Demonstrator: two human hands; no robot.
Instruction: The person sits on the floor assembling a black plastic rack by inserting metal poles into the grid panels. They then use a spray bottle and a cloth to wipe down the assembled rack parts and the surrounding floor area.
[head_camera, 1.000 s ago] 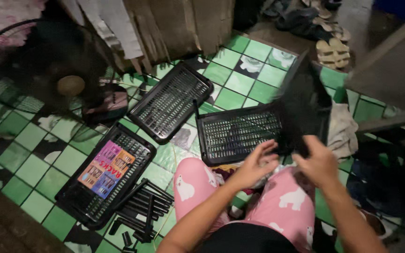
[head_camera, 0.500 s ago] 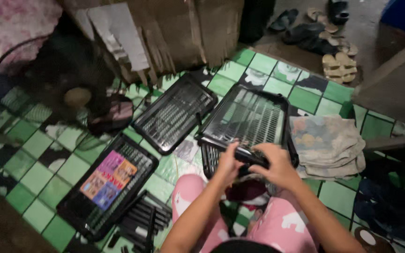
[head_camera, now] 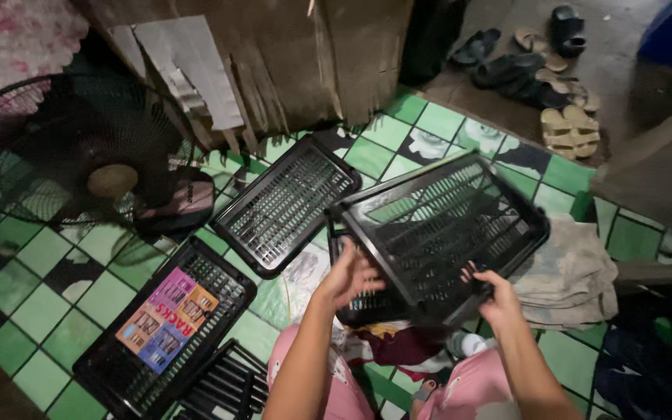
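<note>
I hold a black slatted plastic rack shelf (head_camera: 445,225) tilted above the floor in front of my knees. My left hand (head_camera: 349,274) grips its near left edge. Along its near right edge, my right hand (head_camera: 495,297) has the fingers curled over the rim. A second black shelf (head_camera: 359,299) lies on the tiles directly beneath the held one, mostly hidden by it.
Another black shelf (head_camera: 285,202) lies flat to the left, and one with a colourful label (head_camera: 166,325) sits at lower left beside several black tubes (head_camera: 227,385). A floor fan (head_camera: 79,155) stands at left, torn cardboard (head_camera: 274,54) behind, a cloth (head_camera: 577,272) at right, sandals (head_camera: 569,128) beyond.
The shelf in my hands has swung from nearly upright to lying almost flat over the shelf below. My hands have spread apart along its near edge.
</note>
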